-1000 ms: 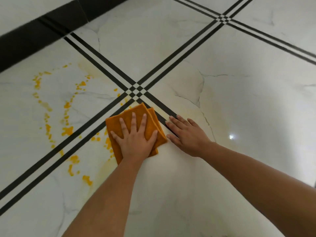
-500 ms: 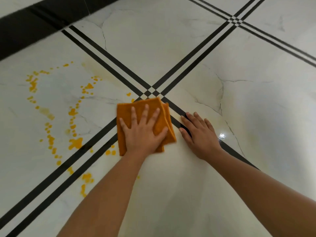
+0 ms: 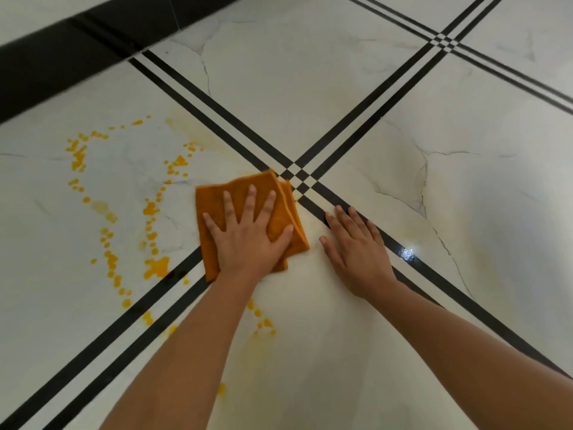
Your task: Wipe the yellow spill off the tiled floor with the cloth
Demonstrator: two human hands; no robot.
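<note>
As my left hand (image 3: 248, 243) presses flat on the cloth (image 3: 214, 206), it may smear the spill (image 3: 156, 266). My flat right hand (image 3: 356, 256) could slip

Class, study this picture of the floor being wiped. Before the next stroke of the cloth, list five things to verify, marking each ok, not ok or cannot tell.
1. Folded orange cloth lies flat on the white marble-look tiled floor: ok.
2. Left hand presses the cloth with fingers spread: ok.
3. Right hand rests flat on bare tile, beside the cloth, not on it: ok.
4. Yellow spill wiped away: not ok; drops lie left of the cloth and beside the left forearm.
5. Cloth's underside clean enough for another stroke: cannot tell, hidden.
</note>
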